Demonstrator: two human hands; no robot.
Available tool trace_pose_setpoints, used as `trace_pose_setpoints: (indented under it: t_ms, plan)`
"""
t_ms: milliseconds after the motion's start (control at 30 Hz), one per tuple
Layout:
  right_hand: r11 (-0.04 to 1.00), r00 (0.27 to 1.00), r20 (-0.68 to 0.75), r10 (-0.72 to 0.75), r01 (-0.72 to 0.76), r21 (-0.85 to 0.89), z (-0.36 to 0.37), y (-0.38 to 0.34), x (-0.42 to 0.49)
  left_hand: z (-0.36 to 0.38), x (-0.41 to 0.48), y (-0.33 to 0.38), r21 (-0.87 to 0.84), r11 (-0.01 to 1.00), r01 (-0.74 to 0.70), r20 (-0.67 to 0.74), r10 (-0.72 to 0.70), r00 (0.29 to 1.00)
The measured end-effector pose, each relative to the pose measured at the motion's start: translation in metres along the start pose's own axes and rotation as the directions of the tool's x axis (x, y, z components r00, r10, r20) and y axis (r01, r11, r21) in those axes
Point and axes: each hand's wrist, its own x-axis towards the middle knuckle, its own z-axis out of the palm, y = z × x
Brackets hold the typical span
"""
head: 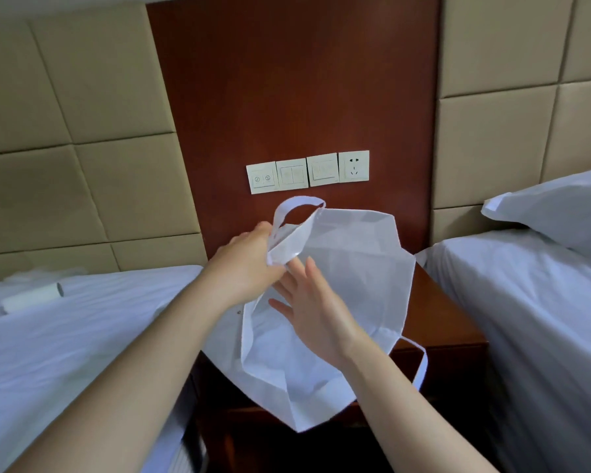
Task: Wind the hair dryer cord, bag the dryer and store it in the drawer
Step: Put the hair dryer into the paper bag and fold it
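A white fabric bag (355,268) with two strap handles hangs in the air above a dark wooden nightstand (440,322). My left hand (246,264) pinches the bag's near rim by one handle and holds it up. Fingers spread, my right hand (314,312) lies flat against the bag's mouth and grips nothing. The other handle (422,363) dangles at the right. The hair dryer, its cord and the drawer do not show; the bag hides most of the nightstand's top and front.
White-sheeted beds flank the nightstand, the left one (65,336) with a white roll (31,297) on it, the right one (526,319) with a pillow (560,213). A row of switches and a socket (354,165) sits on the brown wall panel.
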Motion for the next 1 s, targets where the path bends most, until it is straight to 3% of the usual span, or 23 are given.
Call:
trace_pose_setpoints:
  t_ms: [133, 267, 400, 500, 600, 667, 733, 867, 1000]
  plan:
    - [0.998, 1.000, -0.007, 0.021, -0.021, -0.061, 0.003, -0.004, 0.005, -0.006, 0.004, -0.005, -0.060, 0.998, 0.019, -0.004, -0.019, 1.000]
    - [0.983, 0.996, -0.069, 0.059, -0.070, -0.171, -0.004, -0.016, 0.004, -0.011, 0.008, -0.016, -0.061, 0.997, 0.036, -0.134, -0.044, 0.990]
    - [0.898, 0.966, -0.241, -0.096, -0.020, -0.439, -0.020, -0.040, -0.002, -0.014, 0.014, -0.035, -0.294, 0.951, 0.097, -0.204, -0.161, 0.966]
    - [0.793, 0.935, -0.276, -0.221, 0.007, -0.609, -0.040, -0.060, -0.010, -0.016, 0.013, -0.041, -0.455, 0.884, 0.109, -0.130, -0.187, 0.974]
    - [0.690, 0.917, -0.292, -0.271, -0.027, -0.723, -0.065, -0.070, -0.017, -0.016, 0.017, -0.047, -0.445, 0.874, 0.194, 0.092, -0.171, 0.981]
    - [0.661, 0.897, -0.322, -0.303, -0.045, -0.749, -0.081, -0.072, -0.020, -0.016, 0.021, -0.048, -0.417, 0.878, 0.236, 0.223, -0.152, 0.963]
    - [0.670, 0.861, -0.379, -0.338, -0.063, -0.740, -0.096, -0.073, -0.022, -0.014, 0.027, -0.049, -0.431, 0.867, 0.251, 0.260, -0.147, 0.954]
    - [0.728, 0.796, -0.483, -0.365, -0.079, -0.681, -0.115, -0.070, -0.024, -0.003, 0.039, -0.054, -0.572, 0.760, 0.308, 0.220, -0.219, 0.951]
    - [0.819, 0.768, -0.584, -0.263, -0.143, -0.556, -0.131, -0.053, -0.020, 0.012, 0.051, -0.076, -0.651, 0.659, 0.377, 0.123, -0.398, 0.909]
